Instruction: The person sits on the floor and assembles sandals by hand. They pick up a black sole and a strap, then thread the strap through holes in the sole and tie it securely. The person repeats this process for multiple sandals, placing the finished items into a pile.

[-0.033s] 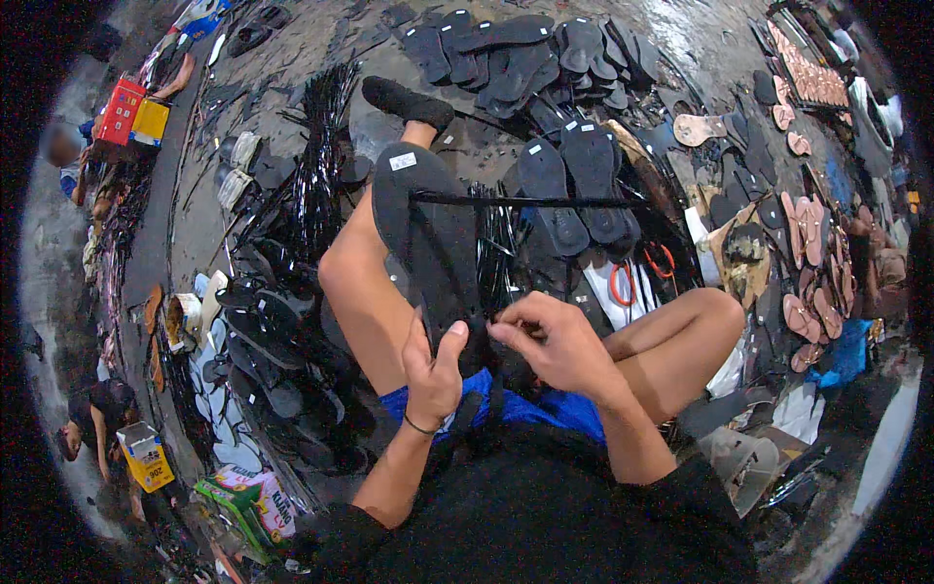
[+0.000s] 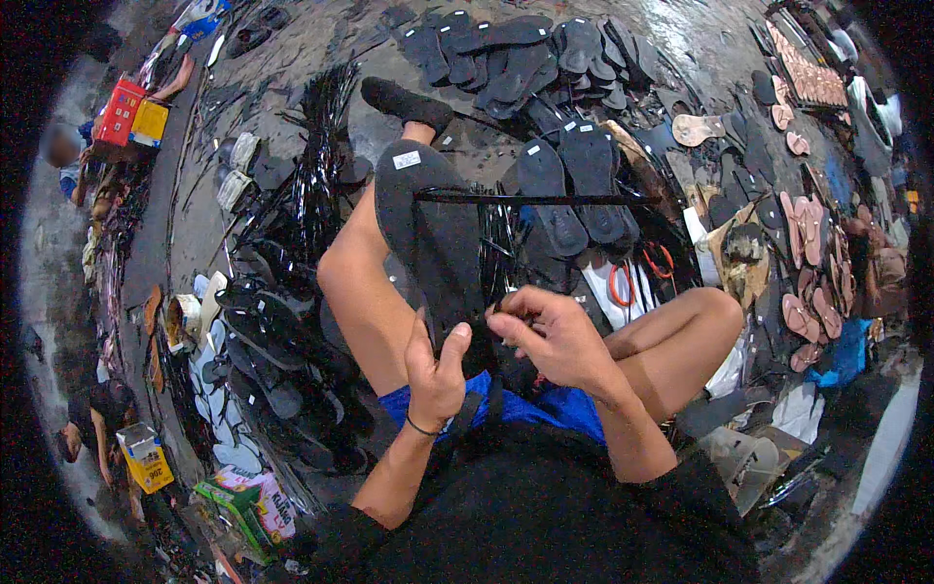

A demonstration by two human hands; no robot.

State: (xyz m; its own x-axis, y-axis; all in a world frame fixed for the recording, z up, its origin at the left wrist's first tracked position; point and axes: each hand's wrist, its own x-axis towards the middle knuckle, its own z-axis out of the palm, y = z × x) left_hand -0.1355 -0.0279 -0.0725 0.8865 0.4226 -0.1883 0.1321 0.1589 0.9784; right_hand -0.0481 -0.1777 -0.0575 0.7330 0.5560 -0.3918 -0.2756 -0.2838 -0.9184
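I sit on the floor with my knees bent. A black sandal sole (image 2: pixel 428 234) lies lengthwise along my left thigh, with a small white label near its far end. My left hand (image 2: pixel 433 375) grips the near end of the sole, thumb up against its edge. My right hand (image 2: pixel 550 331) is right beside it, fingers pinched on a thin black strap (image 2: pixel 498 310) at that same end. A long thin black strip (image 2: pixel 525 198) lies across the far part of the sole.
Black soles are heaped at the back (image 2: pixel 525 54) and by my left leg (image 2: pixel 272 341). A bundle of black straps (image 2: pixel 316 165) lies at the left. Tan soles (image 2: pixel 808 253) lie in rows at the right. Red-handled scissors (image 2: pixel 623 282) rest ahead. Other people (image 2: pixel 92 409) sit at the far left.
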